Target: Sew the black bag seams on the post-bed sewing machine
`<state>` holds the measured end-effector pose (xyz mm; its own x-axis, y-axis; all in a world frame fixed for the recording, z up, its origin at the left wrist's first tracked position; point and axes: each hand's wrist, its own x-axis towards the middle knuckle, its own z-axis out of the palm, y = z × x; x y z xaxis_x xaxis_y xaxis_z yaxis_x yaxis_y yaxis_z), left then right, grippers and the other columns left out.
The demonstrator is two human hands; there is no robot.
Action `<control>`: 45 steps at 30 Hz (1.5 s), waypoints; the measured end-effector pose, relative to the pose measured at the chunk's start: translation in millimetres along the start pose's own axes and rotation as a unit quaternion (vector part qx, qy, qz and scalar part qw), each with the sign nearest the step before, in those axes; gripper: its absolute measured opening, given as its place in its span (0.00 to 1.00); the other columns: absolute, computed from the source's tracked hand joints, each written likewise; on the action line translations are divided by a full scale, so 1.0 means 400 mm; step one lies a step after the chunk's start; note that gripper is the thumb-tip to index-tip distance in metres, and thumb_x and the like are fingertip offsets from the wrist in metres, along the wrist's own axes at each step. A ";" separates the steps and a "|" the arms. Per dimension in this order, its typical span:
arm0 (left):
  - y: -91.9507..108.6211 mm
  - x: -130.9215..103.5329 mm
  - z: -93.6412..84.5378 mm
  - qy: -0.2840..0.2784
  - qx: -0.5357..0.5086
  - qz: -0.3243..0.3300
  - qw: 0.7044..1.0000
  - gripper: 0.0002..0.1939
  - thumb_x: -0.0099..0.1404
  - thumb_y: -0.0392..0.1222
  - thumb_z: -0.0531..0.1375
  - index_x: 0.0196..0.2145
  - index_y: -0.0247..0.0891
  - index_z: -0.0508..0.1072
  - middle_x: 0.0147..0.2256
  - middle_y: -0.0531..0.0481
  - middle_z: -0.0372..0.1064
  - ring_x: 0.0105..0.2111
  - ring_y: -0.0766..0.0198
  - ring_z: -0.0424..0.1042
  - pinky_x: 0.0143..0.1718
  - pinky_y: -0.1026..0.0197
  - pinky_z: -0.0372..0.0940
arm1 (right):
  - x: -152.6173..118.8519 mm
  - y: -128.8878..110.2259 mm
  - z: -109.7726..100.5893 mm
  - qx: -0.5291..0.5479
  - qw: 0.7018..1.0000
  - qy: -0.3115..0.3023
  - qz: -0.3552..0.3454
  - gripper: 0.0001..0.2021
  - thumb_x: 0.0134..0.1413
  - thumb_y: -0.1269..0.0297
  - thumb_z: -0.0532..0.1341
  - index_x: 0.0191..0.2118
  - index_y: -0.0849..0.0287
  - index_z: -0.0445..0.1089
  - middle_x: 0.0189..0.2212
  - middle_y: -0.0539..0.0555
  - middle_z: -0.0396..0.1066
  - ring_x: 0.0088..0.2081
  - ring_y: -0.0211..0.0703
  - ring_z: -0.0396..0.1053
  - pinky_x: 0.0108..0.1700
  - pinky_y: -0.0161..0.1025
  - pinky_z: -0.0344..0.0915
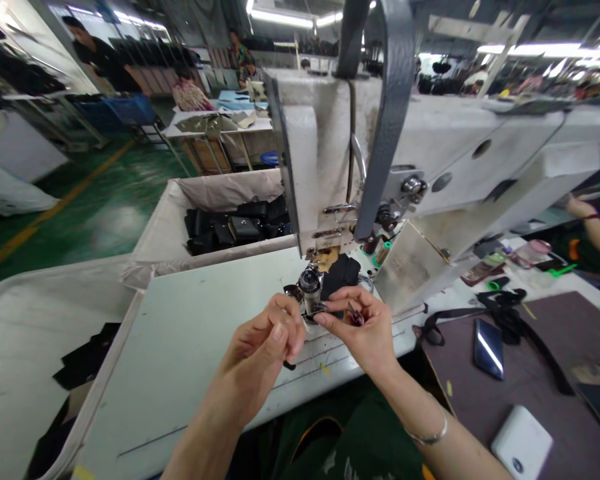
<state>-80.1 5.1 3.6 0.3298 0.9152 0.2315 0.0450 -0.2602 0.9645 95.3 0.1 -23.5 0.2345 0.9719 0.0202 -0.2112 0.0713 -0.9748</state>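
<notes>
A white industrial sewing machine (320,147) stands in front of me, with a round metal part (310,283) low beneath its needle area. My right hand (367,330) is closed beside that part, thumb and forefinger pinching a small shiny metal piece (321,307) against it. What look like small thread snips (355,315) are tucked in the same hand's curled fingers. Just left of the metal part, my left hand (265,350) is closed in a pinch; whatever its fingertips hold is too small to make out. Behind my right fingers lies a black piece of material (343,277).
A cloth-lined bin (153,227) holding black pieces (245,227) adjoins the pale tabletop (195,327). Thread spools (381,253) stand behind the needle area. At right are a phone (489,348), a white box-like device (523,441) and black straps (510,313). Other people work nearby.
</notes>
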 end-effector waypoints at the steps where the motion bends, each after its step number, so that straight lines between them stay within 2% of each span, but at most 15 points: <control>1: -0.001 0.006 0.007 -0.001 -0.015 0.008 1.000 0.21 0.75 0.53 0.46 0.27 0.39 0.60 0.38 0.49 0.69 0.24 0.69 0.65 0.24 0.63 0.63 | 0.000 0.000 0.000 0.006 1.000 -0.004 -0.001 0.19 0.34 0.73 0.78 0.34 0.59 0.73 0.27 0.49 0.80 0.21 0.29 0.66 0.21 0.26 0.55; 3: -0.005 0.020 0.015 -0.005 -0.021 0.022 1.000 0.21 0.75 0.53 0.45 0.27 0.39 0.60 0.36 0.49 0.69 0.25 0.68 0.66 0.23 0.63 0.63 | 0.000 0.000 -0.001 0.013 1.000 -0.016 -0.003 0.19 0.34 0.74 0.78 0.31 0.60 0.69 0.27 0.49 0.79 0.22 0.29 0.67 0.23 0.25 0.56; 5: -0.008 0.032 0.013 -0.001 0.004 0.031 1.000 0.17 0.75 0.49 0.50 0.30 0.40 0.67 0.30 0.51 0.68 0.28 0.66 0.68 0.28 0.63 0.65 | 0.002 0.001 -0.005 0.005 1.000 -0.028 -0.005 0.19 0.35 0.73 0.77 0.30 0.59 0.67 0.28 0.49 0.79 0.26 0.32 0.71 0.27 0.26 0.61; 8: -0.009 0.046 -0.001 0.015 0.102 0.043 0.994 0.05 0.70 0.39 0.61 0.42 0.42 0.77 0.36 0.51 0.71 0.35 0.68 0.70 0.37 0.65 0.65 | 0.010 0.005 -0.017 -0.049 0.997 -0.051 -0.035 0.17 0.39 0.72 0.76 0.28 0.59 0.66 0.29 0.50 0.78 0.28 0.35 0.73 0.30 0.29 0.65; 10: -0.008 0.053 -0.012 0.007 0.190 0.068 0.979 0.12 0.69 0.35 0.62 0.48 0.45 0.78 0.39 0.51 0.71 0.38 0.68 0.71 0.40 0.66 0.64 | 0.019 0.010 -0.023 -0.099 0.990 -0.067 -0.077 0.16 0.41 0.71 0.75 0.27 0.59 0.65 0.28 0.50 0.77 0.27 0.35 0.71 0.29 0.30 0.64; 12: -0.007 0.058 -0.020 -0.013 0.264 0.096 0.960 0.13 0.70 0.35 0.60 0.50 0.46 0.77 0.39 0.52 0.71 0.39 0.69 0.71 0.42 0.66 0.64 | 0.028 0.016 -0.026 -0.131 0.982 -0.077 -0.114 0.16 0.42 0.71 0.74 0.26 0.59 0.65 0.27 0.49 0.76 0.26 0.35 0.71 0.29 0.30 0.63; 15: -0.007 0.069 -0.026 -0.025 0.321 0.102 0.941 0.11 0.72 0.37 0.57 0.49 0.44 0.76 0.39 0.52 0.70 0.39 0.69 0.71 0.43 0.66 0.65 | 0.042 0.027 -0.021 -0.141 0.977 -0.084 -0.136 0.14 0.45 0.70 0.73 0.26 0.59 0.65 0.28 0.49 0.76 0.27 0.36 0.71 0.29 0.31 0.65; 18: -0.008 0.093 -0.029 -0.012 0.346 0.080 0.935 0.09 0.73 0.40 0.55 0.45 0.42 0.75 0.39 0.51 0.69 0.37 0.67 0.71 0.42 0.65 0.66 | 0.059 0.030 -0.014 -0.163 0.969 -0.078 -0.165 0.10 0.46 0.71 0.72 0.29 0.59 0.70 0.29 0.49 0.77 0.27 0.35 0.72 0.31 0.31 0.66; 22: -0.017 0.142 -0.032 0.019 0.364 0.053 0.930 0.09 0.73 0.43 0.55 0.43 0.40 0.74 0.37 0.51 0.68 0.33 0.65 0.69 0.36 0.63 0.65 | 0.095 0.016 -0.015 -0.236 0.921 -0.082 -0.298 0.04 0.53 0.73 0.68 0.35 0.58 0.76 0.30 0.49 0.77 0.30 0.34 0.73 0.35 0.30 0.67; 25: -0.030 0.173 -0.027 0.038 0.365 0.040 0.929 0.09 0.71 0.43 0.56 0.36 0.39 0.74 0.34 0.50 0.67 0.32 0.63 0.69 0.32 0.62 0.62 | 0.124 0.016 -0.022 -0.283 0.878 -0.098 -0.373 0.08 0.60 0.74 0.62 0.41 0.59 0.78 0.33 0.52 0.77 0.34 0.36 0.75 0.37 0.30 0.69; 30: -0.053 0.189 -0.016 0.066 0.328 0.019 0.942 0.11 0.67 0.43 0.59 0.28 0.38 0.72 0.28 0.52 0.65 0.27 0.65 0.64 0.30 0.61 0.57 | 0.153 0.043 -0.039 -0.369 0.825 -0.110 -0.415 0.10 0.65 0.69 0.60 0.47 0.57 0.78 0.35 0.52 0.76 0.35 0.36 0.74 0.34 0.31 0.67; 34: -0.091 0.187 -0.016 0.100 0.251 -0.024 0.962 0.11 0.65 0.48 0.61 0.32 0.38 0.74 0.28 0.52 0.67 0.27 0.66 0.64 0.30 0.62 0.60 | 0.159 0.045 -0.050 -0.414 0.791 -0.132 -0.430 0.11 0.65 0.69 0.59 0.47 0.55 0.77 0.38 0.51 0.77 0.36 0.36 0.75 0.34 0.32 0.65; 38: -0.134 0.193 -0.015 0.090 0.142 -0.082 0.982 0.16 0.66 0.53 0.60 0.40 0.35 0.73 0.32 0.49 0.73 0.28 0.66 0.69 0.28 0.64 0.63 | 0.165 0.030 -0.052 -0.450 0.763 -0.165 -0.434 0.10 0.68 0.66 0.57 0.46 0.56 0.77 0.39 0.52 0.77 0.36 0.36 0.74 0.35 0.34 0.64; 42: -0.145 0.202 -0.020 0.075 0.088 -0.122 0.986 0.15 0.66 0.50 0.63 0.36 0.34 0.72 0.28 0.53 0.70 0.23 0.70 0.65 0.25 0.65 0.62 | 0.177 0.021 -0.049 -0.469 0.734 -0.176 -0.459 0.11 0.69 0.63 0.57 0.45 0.56 0.77 0.31 0.50 0.75 0.30 0.36 0.70 0.29 0.37 0.58; 45: -0.142 0.208 -0.024 0.067 0.082 -0.140 0.985 0.14 0.66 0.48 0.64 0.34 0.33 0.72 0.28 0.54 0.69 0.25 0.69 0.67 0.27 0.65 0.65 | 0.188 0.019 -0.049 -0.468 0.720 -0.179 -0.481 0.10 0.68 0.63 0.58 0.44 0.57 0.77 0.28 0.49 0.72 0.28 0.36 0.69 0.28 0.37 0.56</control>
<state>-64.4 99.0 -30.7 0.1561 0.9876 -0.0146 0.2714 -0.0287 0.9620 129.7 69.4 -33.8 -0.4500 0.5820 0.6773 0.6561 0.7300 -0.1914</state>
